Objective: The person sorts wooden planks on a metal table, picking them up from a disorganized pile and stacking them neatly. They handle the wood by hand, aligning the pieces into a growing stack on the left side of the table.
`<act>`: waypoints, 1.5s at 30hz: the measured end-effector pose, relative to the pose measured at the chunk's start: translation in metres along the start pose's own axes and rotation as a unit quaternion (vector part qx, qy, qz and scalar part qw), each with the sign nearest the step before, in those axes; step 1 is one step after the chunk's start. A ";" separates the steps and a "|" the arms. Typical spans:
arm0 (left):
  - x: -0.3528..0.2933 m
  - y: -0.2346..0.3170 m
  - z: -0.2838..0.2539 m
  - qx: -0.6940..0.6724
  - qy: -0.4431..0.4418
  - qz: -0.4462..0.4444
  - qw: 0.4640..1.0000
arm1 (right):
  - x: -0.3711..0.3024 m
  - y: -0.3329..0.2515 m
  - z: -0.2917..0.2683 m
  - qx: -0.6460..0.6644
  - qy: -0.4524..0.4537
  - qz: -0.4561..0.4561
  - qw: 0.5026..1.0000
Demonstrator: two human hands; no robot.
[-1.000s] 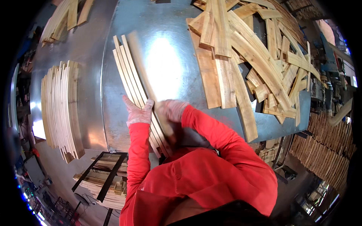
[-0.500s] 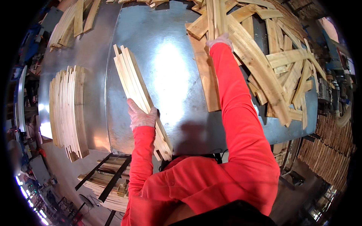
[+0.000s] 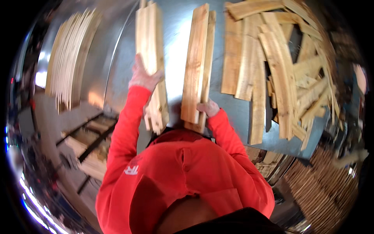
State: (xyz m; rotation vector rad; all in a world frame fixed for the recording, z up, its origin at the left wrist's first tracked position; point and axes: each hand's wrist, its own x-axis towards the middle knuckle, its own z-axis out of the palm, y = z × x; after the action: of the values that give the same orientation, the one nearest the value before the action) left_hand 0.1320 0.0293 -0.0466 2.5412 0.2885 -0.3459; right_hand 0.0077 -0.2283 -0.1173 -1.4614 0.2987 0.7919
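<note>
My left hand (image 3: pixel 145 76), in a thin pale glove, grips a narrow bundle of light wooden boards (image 3: pixel 150 37) lying lengthwise on the metal table, its thumb across the top. To the right of it, my right hand (image 3: pixel 209 107) is closed on the near part of two wooden boards (image 3: pixel 194 64). These two lie nearly side by side, slightly staggered, with their near ends close to my body. The fingers under the right-hand boards are partly hidden. A strip of bare metal separates the boards from the bundle.
A loose heap of boards (image 3: pixel 278 84) covers the right side of the metal table (image 3: pixel 237 113). At the left stands a row of thin boards on edge (image 3: pixel 74 54). Below the table are a rack with wood (image 3: pixel 91 146) at left and stacked slats (image 3: pixel 315 187) at right.
My right hand has come back from the far heap toward my body, bringing two boards beside the bundle. My left hand still holds the bundle; the whole view has shifted.
</note>
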 end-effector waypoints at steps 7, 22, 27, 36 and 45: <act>-0.026 0.029 -0.021 0.038 -0.035 -0.062 0.997 | 0.034 -0.069 0.095 -0.223 -0.010 -0.030 0.974; -0.009 -0.040 0.008 -0.574 -0.102 0.035 0.812 | 0.049 -0.026 0.074 0.454 -0.229 -0.081 0.857; 0.004 -0.080 0.036 -0.779 -0.165 -0.033 0.604 | 0.050 -0.071 0.092 0.250 -0.145 -0.140 0.947; -0.011 -0.043 -0.020 -0.146 -0.078 -0.287 0.944 | 0.074 -0.042 0.100 0.122 -0.031 -0.091 0.988; 0.017 -0.128 -0.063 -0.121 -0.010 -0.120 0.985 | 0.121 -0.067 0.214 0.108 0.001 -0.055 0.993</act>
State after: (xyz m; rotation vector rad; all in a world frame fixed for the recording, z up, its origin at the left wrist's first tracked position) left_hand 0.1242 0.1719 -0.0640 2.2675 0.5942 -0.4016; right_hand 0.0779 0.0170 -0.1150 -1.2637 0.2927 0.6489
